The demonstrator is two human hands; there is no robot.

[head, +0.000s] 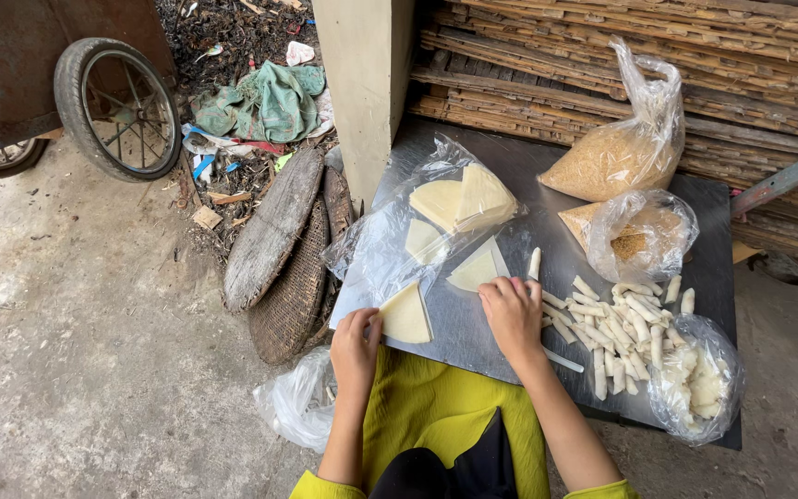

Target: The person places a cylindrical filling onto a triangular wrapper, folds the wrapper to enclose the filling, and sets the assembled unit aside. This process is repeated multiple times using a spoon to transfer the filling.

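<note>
Head view, left hand: we see the left hand (pixel 356 340) at the near edge of the counter (pixel 547 176), its fingers curled on the corner of a pale yellow wedge-shaped sheet (pixel 405 315), which lies flat on the metal.
Head view, right hand: the right hand (pixel 513 310) lies palm down on the counter, fingers close together; we cannot tell if it holds something under them. It is just beside another wedge-shaped sheet (pixel 476 270).
Head view, sheets: more wedges (pixel 461 199) rest on a clear plastic bag (pixel 390 240), beyond both hands.
Head view, rolls: a heap of thin white rolls (pixel 616 323) lies right of the right hand, and some sit in an open plastic bag (pixel 699 374) at the counter's corner.
Head view, bags: two bags of brown crumbs (pixel 616 157) stand at the far side.
Head view, around: woven trays (pixel 279 249) lean against the counter on the left, and a wheel (pixel 114 106) stands on the concrete floor (pixel 76 351).
</note>
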